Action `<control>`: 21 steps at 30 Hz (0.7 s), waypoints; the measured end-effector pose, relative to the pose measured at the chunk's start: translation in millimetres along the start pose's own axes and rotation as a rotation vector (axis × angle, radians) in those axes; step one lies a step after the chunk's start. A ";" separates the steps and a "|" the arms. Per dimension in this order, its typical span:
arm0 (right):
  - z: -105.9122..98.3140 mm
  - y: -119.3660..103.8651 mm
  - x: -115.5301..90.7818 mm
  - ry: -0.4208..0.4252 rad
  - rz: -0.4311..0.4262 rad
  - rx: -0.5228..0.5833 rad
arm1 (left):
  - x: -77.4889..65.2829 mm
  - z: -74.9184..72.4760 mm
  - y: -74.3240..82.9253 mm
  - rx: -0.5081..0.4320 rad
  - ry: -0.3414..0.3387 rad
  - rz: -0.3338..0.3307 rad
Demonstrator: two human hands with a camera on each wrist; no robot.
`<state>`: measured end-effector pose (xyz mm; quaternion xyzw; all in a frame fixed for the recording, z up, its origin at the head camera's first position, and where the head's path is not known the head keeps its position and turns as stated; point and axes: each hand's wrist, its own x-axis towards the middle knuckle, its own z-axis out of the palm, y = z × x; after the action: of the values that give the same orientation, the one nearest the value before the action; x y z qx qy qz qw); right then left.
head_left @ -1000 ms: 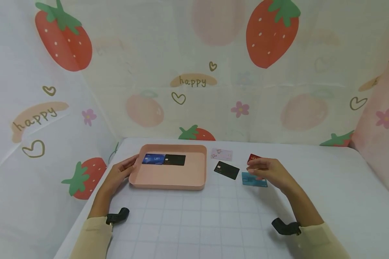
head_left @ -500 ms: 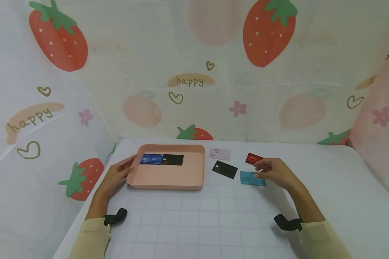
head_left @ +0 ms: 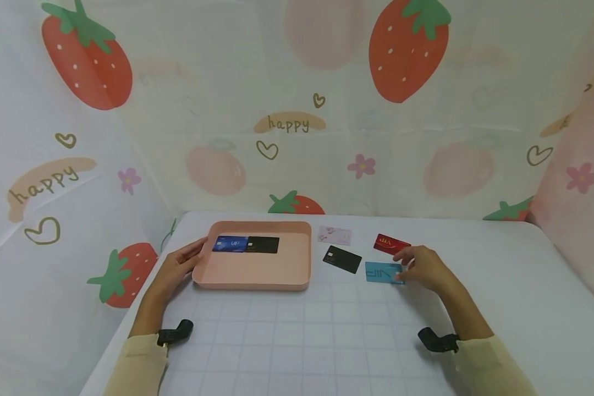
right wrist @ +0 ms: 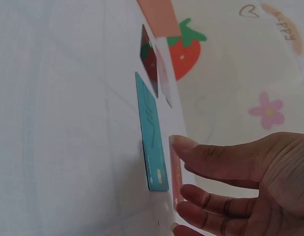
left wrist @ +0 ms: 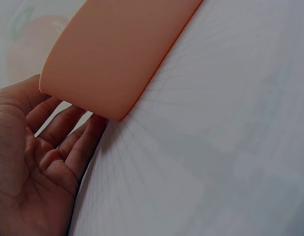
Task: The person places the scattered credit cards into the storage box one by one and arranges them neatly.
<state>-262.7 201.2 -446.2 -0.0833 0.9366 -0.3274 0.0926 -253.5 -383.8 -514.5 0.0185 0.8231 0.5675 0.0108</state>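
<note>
The left hand [head_left: 175, 269] rests its fingers against the left end of a peach tray [head_left: 257, 286], close to straight in the left wrist view. Inside the tray a blue card [head_left: 230, 243] and a black card [head_left: 263, 245] lie side by side. The right hand [head_left: 423, 269] is over the right end of a teal VIP card [head_left: 381, 271], thumb tip overlapping it in the head view. A red VIP card [head_left: 390, 243] lies just behind, near the index fingertip. In the right wrist view, thumb and fingers [right wrist: 210, 211] are spread apart with nothing pinched between them.
Between the tray and the teal card lie a second black card [head_left: 342, 259], turned askew, and a pale pink card [head_left: 334, 235] behind it. A strawberry-printed curtain [head_left: 297, 71] backs the white table [head_left: 297, 341] and encloses its sides.
The right hand has drawn back to the right and lower, uncovering the red and teal cards. The left hand stays at the tray; the whole view has shifted slightly left.
</note>
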 end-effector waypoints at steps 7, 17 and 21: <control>2.8 2.7 1.4 -0.010 0.030 -0.023 | -1.9 0.0 2.4 0.003 -0.001 -0.001; 6.5 6.5 2.6 -0.012 0.034 -0.043 | -3.0 -0.4 2.9 -0.004 -0.004 -0.006; 6.7 6.3 2.5 -0.009 0.038 -0.045 | -3.1 -0.6 4.0 0.005 0.002 -0.013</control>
<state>-264.2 201.6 -455.6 -0.0691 0.9448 -0.3039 0.1009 -250.3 -383.0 -510.5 0.0124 0.8248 0.5652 0.0138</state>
